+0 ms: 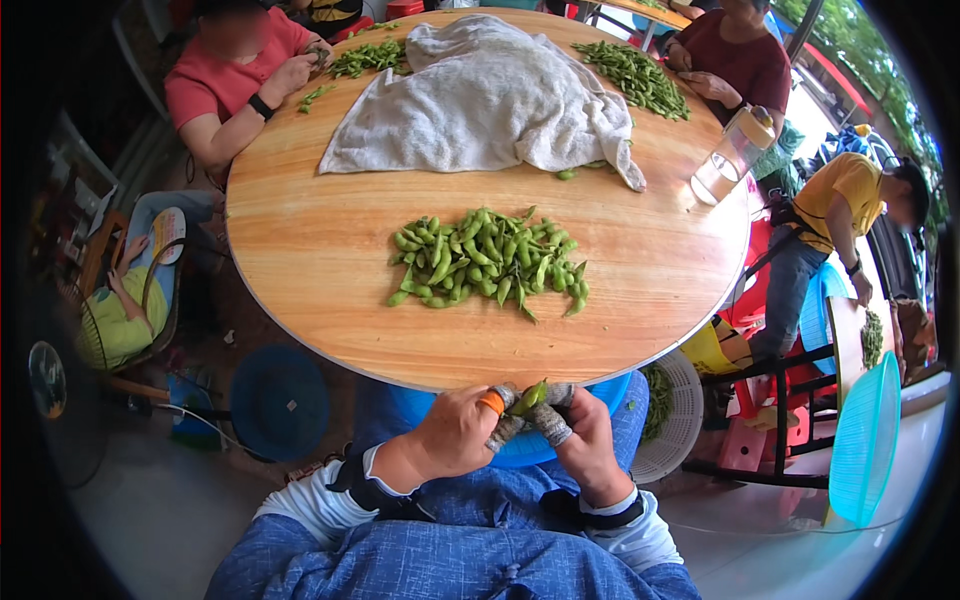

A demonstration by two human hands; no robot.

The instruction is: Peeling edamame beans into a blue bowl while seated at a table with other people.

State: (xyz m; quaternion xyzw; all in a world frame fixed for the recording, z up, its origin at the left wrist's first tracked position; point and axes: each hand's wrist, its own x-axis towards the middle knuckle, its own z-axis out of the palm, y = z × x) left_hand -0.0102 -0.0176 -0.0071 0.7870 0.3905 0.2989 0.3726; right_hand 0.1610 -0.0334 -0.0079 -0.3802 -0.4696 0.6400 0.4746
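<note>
Just past the near table edge, over my lap, both hands come together on a green edamame pod (530,397). My left hand (455,432) pinches it from the left, and my right hand (584,442) grips it from the right. Grey coverings wrap several fingertips, and an orange band circles a finger of my left hand. Under the hands sits a blue basin (525,455), its inside mostly hidden. Ahead on the round wooden table (320,300) lies a loose pile of edamame pods (490,258).
A crumpled whitish cloth (480,100) covers something mid-table, and a clear bottle (722,165) stands at right. Two people sit across, beside other pod piles (640,80). A white basket (675,420) stands right of my knee; a dark blue tub (280,402) sits on the left floor.
</note>
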